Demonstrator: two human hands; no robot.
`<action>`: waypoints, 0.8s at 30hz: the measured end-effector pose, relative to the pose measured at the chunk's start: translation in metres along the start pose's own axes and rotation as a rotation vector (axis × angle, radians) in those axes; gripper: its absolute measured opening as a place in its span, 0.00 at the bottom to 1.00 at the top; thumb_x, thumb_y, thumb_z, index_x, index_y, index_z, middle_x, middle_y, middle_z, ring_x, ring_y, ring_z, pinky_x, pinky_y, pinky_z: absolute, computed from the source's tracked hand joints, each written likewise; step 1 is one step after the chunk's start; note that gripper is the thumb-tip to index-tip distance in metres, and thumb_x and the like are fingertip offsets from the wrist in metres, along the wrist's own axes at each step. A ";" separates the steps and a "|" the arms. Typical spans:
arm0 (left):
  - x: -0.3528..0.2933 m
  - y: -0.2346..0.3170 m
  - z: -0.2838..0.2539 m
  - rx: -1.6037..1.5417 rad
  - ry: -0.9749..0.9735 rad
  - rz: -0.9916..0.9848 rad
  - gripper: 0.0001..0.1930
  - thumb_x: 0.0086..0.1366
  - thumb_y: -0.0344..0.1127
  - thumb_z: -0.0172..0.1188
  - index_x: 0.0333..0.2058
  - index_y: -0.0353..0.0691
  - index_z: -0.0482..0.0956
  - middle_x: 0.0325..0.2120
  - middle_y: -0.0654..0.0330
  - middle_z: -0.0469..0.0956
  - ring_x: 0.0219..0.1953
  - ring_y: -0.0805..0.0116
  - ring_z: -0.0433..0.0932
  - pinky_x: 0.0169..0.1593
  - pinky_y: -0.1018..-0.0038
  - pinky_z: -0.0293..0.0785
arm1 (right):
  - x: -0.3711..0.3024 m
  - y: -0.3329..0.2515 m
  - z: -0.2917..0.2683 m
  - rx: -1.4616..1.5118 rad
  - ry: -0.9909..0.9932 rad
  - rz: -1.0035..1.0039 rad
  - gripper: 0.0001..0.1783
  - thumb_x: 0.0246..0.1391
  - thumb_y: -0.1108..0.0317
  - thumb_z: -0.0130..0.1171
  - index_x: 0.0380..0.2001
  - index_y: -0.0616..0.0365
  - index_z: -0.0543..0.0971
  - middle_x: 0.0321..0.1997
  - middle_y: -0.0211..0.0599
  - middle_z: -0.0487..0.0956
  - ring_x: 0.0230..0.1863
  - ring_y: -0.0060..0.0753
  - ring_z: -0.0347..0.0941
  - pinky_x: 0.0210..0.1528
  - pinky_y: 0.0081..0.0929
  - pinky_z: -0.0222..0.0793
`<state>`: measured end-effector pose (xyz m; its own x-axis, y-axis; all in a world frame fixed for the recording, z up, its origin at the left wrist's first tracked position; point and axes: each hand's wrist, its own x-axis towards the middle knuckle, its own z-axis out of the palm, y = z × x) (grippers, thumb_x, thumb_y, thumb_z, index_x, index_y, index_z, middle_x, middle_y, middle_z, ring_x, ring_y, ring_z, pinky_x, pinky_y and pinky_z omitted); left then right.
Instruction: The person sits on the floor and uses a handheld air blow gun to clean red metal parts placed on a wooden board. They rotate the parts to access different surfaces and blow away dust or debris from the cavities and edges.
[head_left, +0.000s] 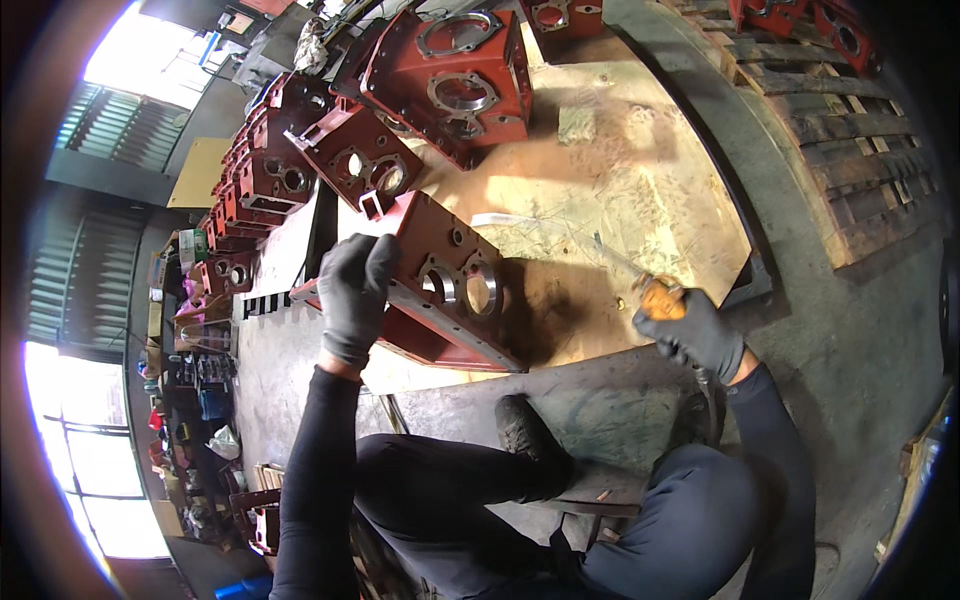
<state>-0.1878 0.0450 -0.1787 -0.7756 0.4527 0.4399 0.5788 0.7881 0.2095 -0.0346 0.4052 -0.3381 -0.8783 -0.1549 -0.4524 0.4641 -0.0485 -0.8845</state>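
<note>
Red-painted housing point(418, 250) sits on the wood-topped bench point(650, 180), tilted in view, immediately right of your L hand point(355, 300). Two large machined bores face away from that hand, toward your R side; a smaller hole is above them.

Your L hand, grey-gloved, is curled at the housing's near-left edge. Fingertips hidden; can't tell if they're pinching the metal.

Your R hand point(705, 335), also gloved, is wrapped round an orange tool point(660, 298), fingers closed on its body. Thin shaft runs fwd & left from the tool, over the bench; tip unclear. Dark cord point(711, 395) hangs just below same hand. Tool & housing well apart, w/ bare wood between.

Beyond your L hand, approx. straight ahead: smaller red casting point(345, 130), w/ larger red casting point(410, 60) behind & right of it. Row of red castings point(245, 185) further off, fwd-left of L hand. Wooden pallet point(835, 128) on floor, well fwd & right of R hand.
</note>
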 end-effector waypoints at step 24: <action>-0.015 0.017 0.009 -0.264 0.031 -0.129 0.18 0.74 0.35 0.49 0.24 0.37 0.77 0.22 0.59 0.76 0.27 0.65 0.75 0.36 0.70 0.70 | 0.045 0.040 0.032 0.138 -0.057 0.022 0.11 0.54 0.66 0.68 0.34 0.62 0.79 0.20 0.29 0.76 0.17 0.18 0.71 0.19 0.19 0.67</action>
<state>-0.1681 0.0550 -0.1894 -0.8412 0.3396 0.4207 0.5247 0.7007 0.4835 -0.0522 0.3649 -0.3905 -0.8614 -0.2131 -0.4611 0.4983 -0.1789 -0.8483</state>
